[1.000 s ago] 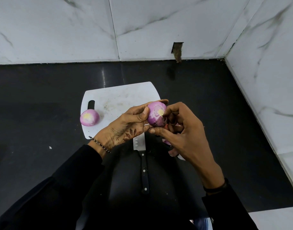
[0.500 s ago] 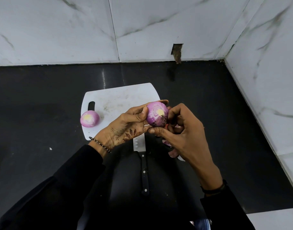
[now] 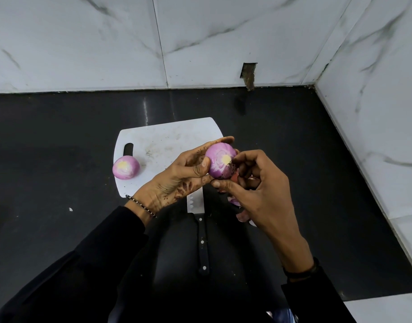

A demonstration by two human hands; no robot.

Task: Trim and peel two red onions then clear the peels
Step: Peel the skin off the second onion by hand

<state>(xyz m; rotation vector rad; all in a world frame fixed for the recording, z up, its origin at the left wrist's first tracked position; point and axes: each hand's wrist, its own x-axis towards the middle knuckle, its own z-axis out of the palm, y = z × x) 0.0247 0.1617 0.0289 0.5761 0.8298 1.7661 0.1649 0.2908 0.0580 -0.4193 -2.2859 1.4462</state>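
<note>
Beyond the fingers (image 3: 215,142), the white board (image 3: 167,136) and black counter (image 3: 282,127) lie open up to the wall (image 3: 223,43). Left of the fingers a peeled onion (image 3: 125,167) sits in the way. Under them lie a knife (image 3: 195,203) and peels (image 3: 241,216).

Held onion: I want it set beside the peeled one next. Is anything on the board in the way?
Nothing visible. The board between the held onion and the peeled onion shows only specks; the knife lies nearer the person.
</note>
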